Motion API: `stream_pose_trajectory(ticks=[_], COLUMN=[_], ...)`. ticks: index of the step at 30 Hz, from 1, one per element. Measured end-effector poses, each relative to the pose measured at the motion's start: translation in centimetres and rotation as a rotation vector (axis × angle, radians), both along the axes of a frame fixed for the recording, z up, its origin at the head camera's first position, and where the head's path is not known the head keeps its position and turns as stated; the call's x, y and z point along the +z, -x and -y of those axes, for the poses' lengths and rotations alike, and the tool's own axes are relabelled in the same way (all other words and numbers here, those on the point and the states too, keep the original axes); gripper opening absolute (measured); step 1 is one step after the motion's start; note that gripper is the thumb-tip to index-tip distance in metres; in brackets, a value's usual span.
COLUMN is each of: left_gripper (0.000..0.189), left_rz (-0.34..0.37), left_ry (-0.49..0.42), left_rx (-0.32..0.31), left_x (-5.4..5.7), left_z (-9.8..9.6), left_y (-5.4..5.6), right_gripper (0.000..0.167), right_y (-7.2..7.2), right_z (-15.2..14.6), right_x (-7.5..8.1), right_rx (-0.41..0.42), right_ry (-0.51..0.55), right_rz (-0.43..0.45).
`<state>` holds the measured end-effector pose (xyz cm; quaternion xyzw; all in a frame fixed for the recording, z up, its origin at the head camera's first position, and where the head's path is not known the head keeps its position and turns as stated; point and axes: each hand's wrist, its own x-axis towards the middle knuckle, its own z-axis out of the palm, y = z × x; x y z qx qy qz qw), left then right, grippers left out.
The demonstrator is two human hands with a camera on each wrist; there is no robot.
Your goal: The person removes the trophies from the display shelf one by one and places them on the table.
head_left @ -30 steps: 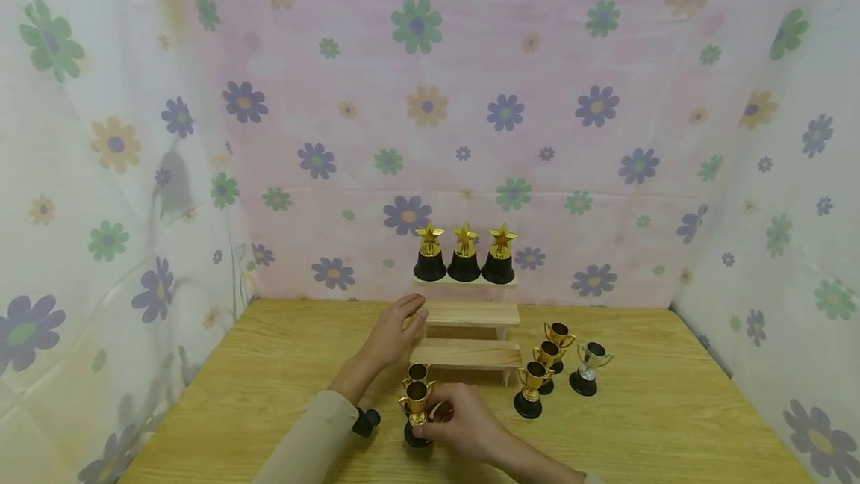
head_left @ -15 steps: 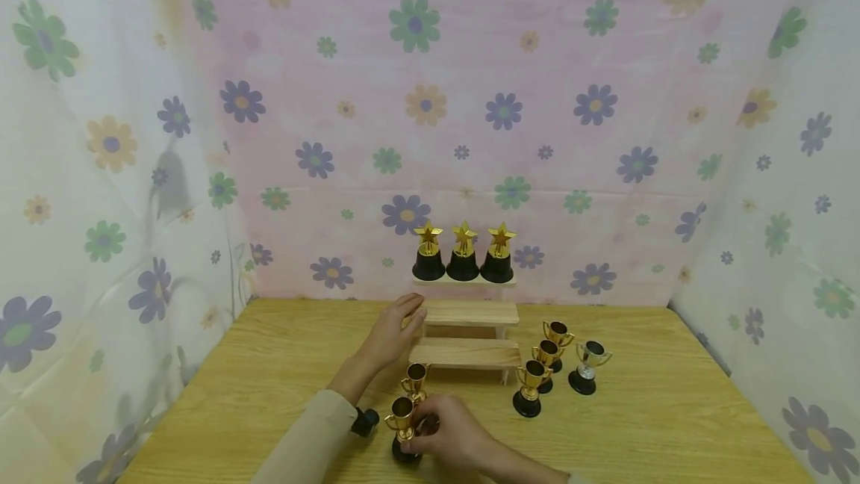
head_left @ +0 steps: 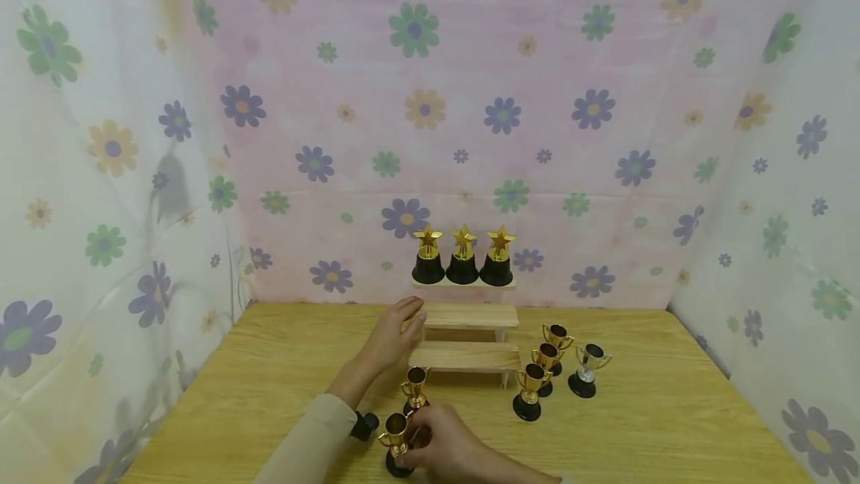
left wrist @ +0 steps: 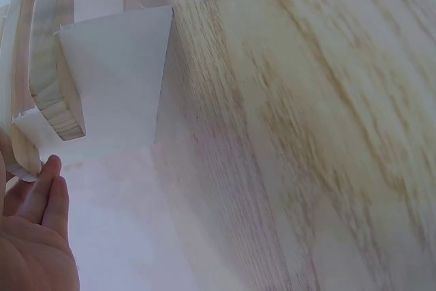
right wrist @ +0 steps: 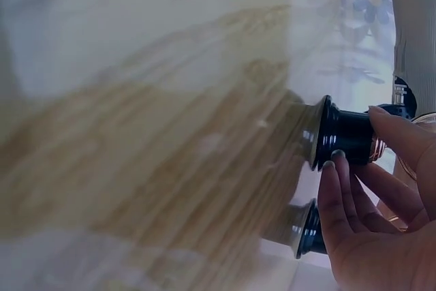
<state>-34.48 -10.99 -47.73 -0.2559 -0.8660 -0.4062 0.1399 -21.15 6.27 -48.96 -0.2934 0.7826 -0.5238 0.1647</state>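
My right hand [head_left: 449,443] pinches a gold trophy cup [head_left: 397,428] by its lower part, near the table's front. In the right wrist view, thumb and fingers close on its black base [right wrist: 351,135], which stands upright. Just behind it stands a second gold trophy cup [head_left: 416,382], whose dark base [right wrist: 313,233] shows beyond my fingers. My left hand [head_left: 387,333] rests with extended fingers at the left end of the middle step of a wooden tiered stand [head_left: 463,314]. In the left wrist view, fingertips [left wrist: 50,163] touch the wooden step's end.
Three gold star trophies [head_left: 462,267] with black bases line the stand's top step. Right of the stand are three gold cups in a row, the nearest gold cup [head_left: 528,394] in front, and a silver trophy cup [head_left: 587,372]. Flowered cloth [head_left: 322,230] encloses the table [head_left: 605,447].
My right hand has drawn the gold trophy cup toward me and slightly left, opening a gap from the cup behind it. My left hand stays on the stand.
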Motion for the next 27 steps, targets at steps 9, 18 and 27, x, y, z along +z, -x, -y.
stream_pose_trajectory(ticks=[9,18,27], left_gripper=[0.048,0.049,0.048], left_rz=[0.008,0.000,-0.004], left_ry=[-0.005,0.009,0.008], left_rx=[-0.001,-0.006,0.002], left_x=[0.0,0.1,0.1], left_z=[-0.1,0.0,0.1], left_y=[0.1,0.1,0.0], right_gripper=[0.013,0.013,0.018], right_y=[1.5,0.5,1.3], right_z=[-0.1,-0.2,-0.5], right_x=[-2.8,-1.1,-2.3], right_rx=[0.033,0.035,0.090], right_ry=[-0.005,-0.039,-0.079], right_rz=[0.016,-0.021,-0.065])
